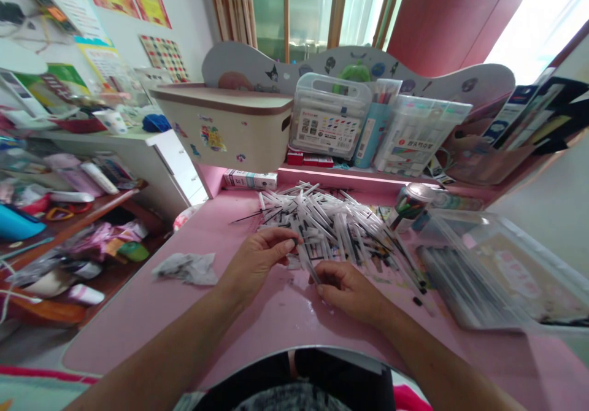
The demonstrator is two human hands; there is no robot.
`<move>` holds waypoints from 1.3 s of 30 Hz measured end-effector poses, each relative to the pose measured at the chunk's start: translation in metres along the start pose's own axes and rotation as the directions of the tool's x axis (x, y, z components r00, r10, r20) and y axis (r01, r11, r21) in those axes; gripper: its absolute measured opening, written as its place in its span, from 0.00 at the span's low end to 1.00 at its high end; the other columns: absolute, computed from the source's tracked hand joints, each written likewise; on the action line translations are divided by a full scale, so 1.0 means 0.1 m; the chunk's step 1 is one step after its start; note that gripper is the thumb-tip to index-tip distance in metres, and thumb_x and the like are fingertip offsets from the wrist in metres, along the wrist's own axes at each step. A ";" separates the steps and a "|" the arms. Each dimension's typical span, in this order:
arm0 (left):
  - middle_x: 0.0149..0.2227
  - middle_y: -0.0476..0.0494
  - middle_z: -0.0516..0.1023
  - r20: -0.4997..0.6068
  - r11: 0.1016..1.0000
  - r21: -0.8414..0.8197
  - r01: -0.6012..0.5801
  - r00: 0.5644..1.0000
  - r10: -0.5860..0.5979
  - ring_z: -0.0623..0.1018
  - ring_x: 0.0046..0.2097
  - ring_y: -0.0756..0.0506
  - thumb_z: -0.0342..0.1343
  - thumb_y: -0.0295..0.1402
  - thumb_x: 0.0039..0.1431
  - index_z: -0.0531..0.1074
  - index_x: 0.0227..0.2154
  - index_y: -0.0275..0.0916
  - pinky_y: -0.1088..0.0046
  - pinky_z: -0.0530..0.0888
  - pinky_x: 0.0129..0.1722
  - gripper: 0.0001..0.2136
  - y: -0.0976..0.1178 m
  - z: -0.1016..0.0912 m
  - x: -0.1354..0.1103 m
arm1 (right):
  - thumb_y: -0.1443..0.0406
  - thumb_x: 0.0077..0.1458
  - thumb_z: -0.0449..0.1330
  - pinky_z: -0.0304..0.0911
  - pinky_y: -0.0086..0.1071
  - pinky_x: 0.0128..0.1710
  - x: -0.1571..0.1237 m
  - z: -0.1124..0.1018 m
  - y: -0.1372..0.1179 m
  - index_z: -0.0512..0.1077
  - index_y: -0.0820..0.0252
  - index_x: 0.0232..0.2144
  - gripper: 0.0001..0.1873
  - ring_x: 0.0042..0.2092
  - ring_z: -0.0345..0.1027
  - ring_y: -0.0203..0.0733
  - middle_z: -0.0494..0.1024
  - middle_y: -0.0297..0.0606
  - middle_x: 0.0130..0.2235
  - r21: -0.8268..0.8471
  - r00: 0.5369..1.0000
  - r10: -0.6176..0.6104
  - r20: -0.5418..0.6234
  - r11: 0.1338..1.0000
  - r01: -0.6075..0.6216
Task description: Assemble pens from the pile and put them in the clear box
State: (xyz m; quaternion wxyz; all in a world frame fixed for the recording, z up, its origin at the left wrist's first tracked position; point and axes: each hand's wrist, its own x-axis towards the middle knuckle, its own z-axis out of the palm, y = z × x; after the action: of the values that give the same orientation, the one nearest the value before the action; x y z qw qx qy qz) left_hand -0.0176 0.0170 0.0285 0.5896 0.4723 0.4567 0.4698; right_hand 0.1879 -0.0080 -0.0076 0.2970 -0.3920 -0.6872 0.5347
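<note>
Above the pink desk (271,325), my left hand (262,261) pinches a small black pen cap (295,241) between thumb and fingers. My right hand (350,291) is closed round the lower end of a clear pen barrel (307,261), which slants up to the left hand's fingertips. Whether cap and barrel touch, I cannot tell. Just beyond both hands spreads a loose heap of white and clear pen tubes (317,211) with dark pieces among them. A loose black cap (417,301) lies right of my right hand.
At right stands a clear plastic box (464,319) holding a row of dark-looking pens, beside its see-through lid (519,264). A jar (409,205) stands behind the heap. Crumpled tissue (186,268) lies at left. A beige bin (230,132) and marker cases (329,116) occupy the shelf.
</note>
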 end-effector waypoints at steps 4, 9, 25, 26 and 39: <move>0.30 0.48 0.80 0.027 1.000 0.019 -0.017 0.999 0.017 0.74 0.30 0.50 0.65 0.33 0.47 0.79 0.32 0.38 0.76 0.69 0.30 0.08 0.01 -0.01 0.00 | 0.70 0.47 0.54 0.50 0.27 0.28 0.00 -0.02 -0.02 0.72 0.61 0.29 0.07 0.29 0.56 0.34 0.65 0.30 0.25 -0.038 1.000 -0.023 0.008 0.999 0.023; 0.31 0.47 0.81 0.061 0.983 0.167 -0.081 0.996 0.072 0.75 0.31 0.49 0.63 0.32 0.50 0.81 0.33 0.38 0.75 0.70 0.32 0.07 0.05 -0.05 -0.01 | 0.70 0.49 0.54 0.52 0.27 0.30 0.00 -0.01 -0.04 0.73 0.61 0.29 0.07 0.31 0.59 0.35 0.69 0.32 0.28 -0.064 1.000 -0.021 0.001 0.998 0.021; 0.35 0.46 0.79 0.324 0.997 -0.082 0.002 0.946 0.024 0.75 0.34 0.48 0.65 0.36 0.51 0.76 0.45 0.38 0.72 0.71 0.37 0.17 -0.16 0.10 -0.07 | 0.63 0.54 0.59 0.58 0.28 0.33 -0.01 -0.02 -0.07 0.76 0.61 0.35 0.08 0.31 0.63 0.35 0.72 0.34 0.31 0.105 0.998 -0.041 0.055 0.994 0.035; 0.32 0.46 0.78 0.346 0.999 -0.017 -0.027 0.938 0.031 0.74 0.33 0.49 0.64 0.37 0.53 0.78 0.39 0.35 0.73 0.70 0.36 0.13 -0.17 0.13 -0.08 | 0.63 0.55 0.59 0.58 0.27 0.31 -0.01 -0.02 -0.06 0.76 0.62 0.34 0.08 0.30 0.62 0.34 0.71 0.33 0.29 0.100 0.998 -0.016 0.061 0.995 0.010; 0.22 0.53 0.65 0.470 0.958 0.286 -0.039 0.877 -0.105 0.61 0.24 0.53 0.55 0.45 0.59 0.78 0.36 0.34 0.78 0.57 0.24 0.17 -0.09 0.09 -0.12 | 0.63 0.55 0.61 0.60 0.26 0.25 -0.02 -0.20 -0.17 0.72 0.56 0.45 0.14 0.25 0.62 0.29 0.70 0.31 0.31 0.225 0.964 -0.066 -0.258 0.966 0.127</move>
State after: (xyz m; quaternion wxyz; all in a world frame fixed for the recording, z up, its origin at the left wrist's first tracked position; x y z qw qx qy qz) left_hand -0.0094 0.0029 0.0221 0.6176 0.6463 0.3675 0.2567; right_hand 0.2023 -0.0018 0.0140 0.4518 -0.3829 -0.5933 0.5452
